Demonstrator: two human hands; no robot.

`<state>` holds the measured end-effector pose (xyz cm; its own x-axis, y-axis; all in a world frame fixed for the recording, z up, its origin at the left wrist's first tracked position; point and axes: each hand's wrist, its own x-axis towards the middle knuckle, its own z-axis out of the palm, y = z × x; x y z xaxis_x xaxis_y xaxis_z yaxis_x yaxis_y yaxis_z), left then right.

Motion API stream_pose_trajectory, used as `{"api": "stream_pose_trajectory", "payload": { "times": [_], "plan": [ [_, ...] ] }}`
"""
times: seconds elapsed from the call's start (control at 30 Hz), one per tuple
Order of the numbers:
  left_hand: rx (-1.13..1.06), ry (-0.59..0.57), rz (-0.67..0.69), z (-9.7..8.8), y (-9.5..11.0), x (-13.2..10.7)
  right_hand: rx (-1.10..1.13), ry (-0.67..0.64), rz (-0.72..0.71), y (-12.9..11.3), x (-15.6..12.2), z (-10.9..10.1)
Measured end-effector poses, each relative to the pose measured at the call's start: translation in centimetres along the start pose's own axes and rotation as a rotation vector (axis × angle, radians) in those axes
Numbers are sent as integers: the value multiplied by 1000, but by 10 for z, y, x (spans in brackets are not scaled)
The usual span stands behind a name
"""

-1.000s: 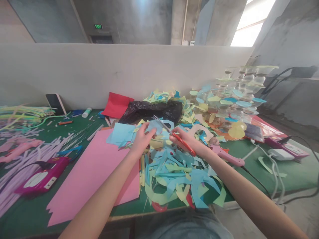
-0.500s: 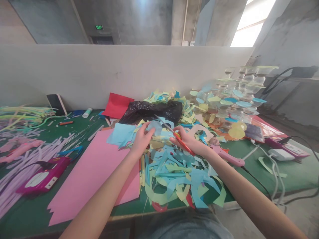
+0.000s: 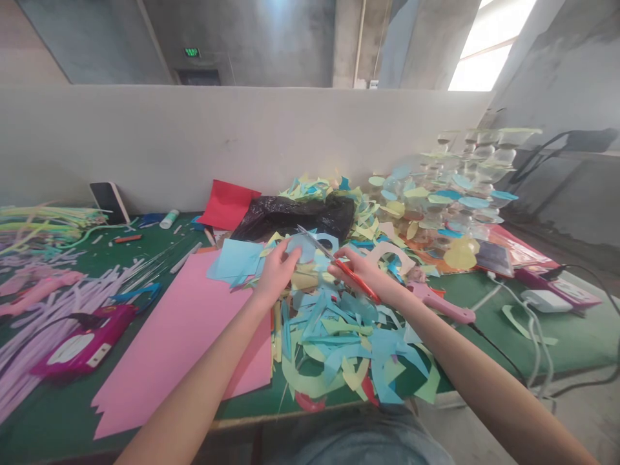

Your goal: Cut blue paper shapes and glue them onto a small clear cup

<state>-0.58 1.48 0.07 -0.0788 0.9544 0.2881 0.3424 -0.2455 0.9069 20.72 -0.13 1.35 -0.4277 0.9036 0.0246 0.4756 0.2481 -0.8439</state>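
My right hand [image 3: 357, 268] is closed round the orange-red handles of a pair of scissors [image 3: 318, 245], whose blades point up and to the left. Between thumb and fingers, my left hand [image 3: 278, 266] pinches a light blue piece of paper [image 3: 303, 247]. The blade tips lie over or against that paper; which of the two I cannot tell. Below both hands spreads a heap of blue, green and yellow paper scraps [image 3: 334, 329]. Just left of my left hand, blue paper squares [image 3: 237, 259] rest on a stack of pink paper [image 3: 181, 336].
A black plastic bag [image 3: 295, 216] and a red sheet [image 3: 229, 203] are behind my hands. Clear cups with paper discs [image 3: 460, 184] stand at the right, near a pink glue gun [image 3: 443, 302]. Purple strips [image 3: 82, 310] and a magenta power strip [image 3: 87, 341] lie left.
The scissors have shifted slightly left, and their blades look closer together than before. My left hand has barely moved and still pinches the blue paper.
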Motion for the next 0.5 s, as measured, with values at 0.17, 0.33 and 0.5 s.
{"api": "stream_pose_trajectory", "payload": {
  "times": [0.17, 0.33, 0.5],
  "plan": [
    [-38, -10, -15, 1, -4, 1, 73, 33, -22, 1, -1, 1],
    [-139, -37, -16, 3, -4, 0, 32, -35, -58, 15, 5, -4],
    [-106, 16, -37, 3, -5, 1, -29, -68, -61, 18, 4, -3]
  ]
}}
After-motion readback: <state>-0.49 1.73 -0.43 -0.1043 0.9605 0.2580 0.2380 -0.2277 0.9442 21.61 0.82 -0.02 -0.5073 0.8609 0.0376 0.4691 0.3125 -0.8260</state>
